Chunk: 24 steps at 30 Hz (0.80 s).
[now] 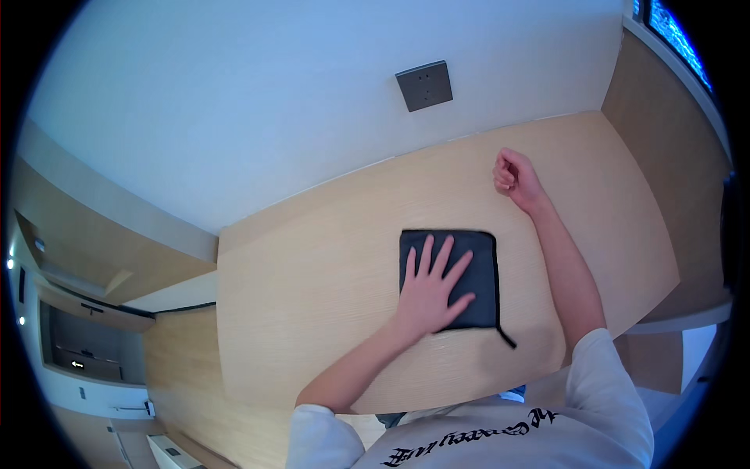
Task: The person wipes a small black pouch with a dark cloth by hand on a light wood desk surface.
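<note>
A flat, square piece of dark grey fabric (478,270) lies on the wooden table (312,273). It has black edging, and a short black strap sticks out from its near right corner. Whether it is a folded cloth or a thin pouch, I cannot tell. My left hand (431,293) rests palm down on it, fingers spread, covering its left and middle part. Farther back and to the right, my right hand (517,180) is curled into a fist over the tabletop, apart from the fabric. Nothing shows in that fist.
Behind the table rises a white wall with a dark socket plate (424,85). A wooden panel (664,133) bounds the right side, with a bright blue screen or window (680,39) above it. Wooden floor (183,352) and a built-in cabinet (86,344) are at the left.
</note>
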{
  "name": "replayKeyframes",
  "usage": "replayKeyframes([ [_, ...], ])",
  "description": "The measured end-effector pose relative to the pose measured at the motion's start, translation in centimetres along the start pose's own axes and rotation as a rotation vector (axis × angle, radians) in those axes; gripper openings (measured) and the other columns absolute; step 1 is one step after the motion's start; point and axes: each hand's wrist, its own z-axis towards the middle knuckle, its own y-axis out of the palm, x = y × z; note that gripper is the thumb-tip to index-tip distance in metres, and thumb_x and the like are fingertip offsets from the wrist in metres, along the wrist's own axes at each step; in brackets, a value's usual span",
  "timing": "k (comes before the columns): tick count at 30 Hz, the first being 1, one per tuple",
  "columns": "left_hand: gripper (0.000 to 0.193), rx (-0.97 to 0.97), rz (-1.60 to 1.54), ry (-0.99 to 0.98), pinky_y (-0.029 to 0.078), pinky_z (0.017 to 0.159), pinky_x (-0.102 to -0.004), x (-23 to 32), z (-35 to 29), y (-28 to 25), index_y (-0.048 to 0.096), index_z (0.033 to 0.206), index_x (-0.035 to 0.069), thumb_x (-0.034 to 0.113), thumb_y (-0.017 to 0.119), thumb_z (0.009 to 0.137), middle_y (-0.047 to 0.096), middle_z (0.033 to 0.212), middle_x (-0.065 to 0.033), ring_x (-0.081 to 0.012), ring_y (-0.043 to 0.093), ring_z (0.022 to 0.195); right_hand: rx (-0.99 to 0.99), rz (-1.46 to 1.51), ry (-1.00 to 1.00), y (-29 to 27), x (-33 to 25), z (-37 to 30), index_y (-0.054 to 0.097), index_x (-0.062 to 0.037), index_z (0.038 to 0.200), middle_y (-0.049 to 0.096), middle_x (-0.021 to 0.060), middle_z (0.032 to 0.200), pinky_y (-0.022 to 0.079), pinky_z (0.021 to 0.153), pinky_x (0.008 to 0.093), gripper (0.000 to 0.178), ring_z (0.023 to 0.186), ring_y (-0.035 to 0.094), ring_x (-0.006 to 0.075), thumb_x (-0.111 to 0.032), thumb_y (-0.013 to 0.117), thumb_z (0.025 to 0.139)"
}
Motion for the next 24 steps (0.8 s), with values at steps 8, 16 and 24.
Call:
replayKeyframes([
  [8,0.067,0.179,0.088,-0.152,0.018,0.114,-0.0615,-4.3,10.2,3.0,0.041,0.148,0.021,0.054,0.054,0.091,0.031,0.155,-0.0175,-0.0435,0.024,0.144,-0.010,0.014,0.016,0.1,-0.2,0.0,0.048,-0.0106,0.073,0.033,-0.0049,0.051,0.025,0.044,0.0241,0.030,0.044,0.029,0.0065,-0.027,0.048,0.098],
  [16,0.070,0.140,0.119,-0.301,0.016,0.115,-0.0607,-7.1,16.6,3.3,0.039,0.149,0.023,0.060,0.048,0.091,0.030,0.157,-0.0155,-0.0420,0.021,0.145,-0.004,0.042,0.032,0.1,-0.7,-0.4,0.047,-0.0093,0.072,0.033,-0.0041,0.051,0.026,0.044,0.0231,0.029,0.045,0.030,0.0066,-0.023,0.049,0.097],
  [24,0.068,0.206,0.095,-0.313,0.016,0.115,-0.0613,-7.9,17.4,4.3,0.041,0.148,0.016,0.056,0.047,0.093,0.033,0.155,-0.0167,-0.0433,0.023,0.144,-0.034,0.078,-0.006,-0.2,-0.4,0.4,0.047,-0.0098,0.073,0.032,-0.0043,0.051,0.027,0.044,0.0224,0.028,0.044,0.029,0.0067,-0.023,0.048,0.098],
])
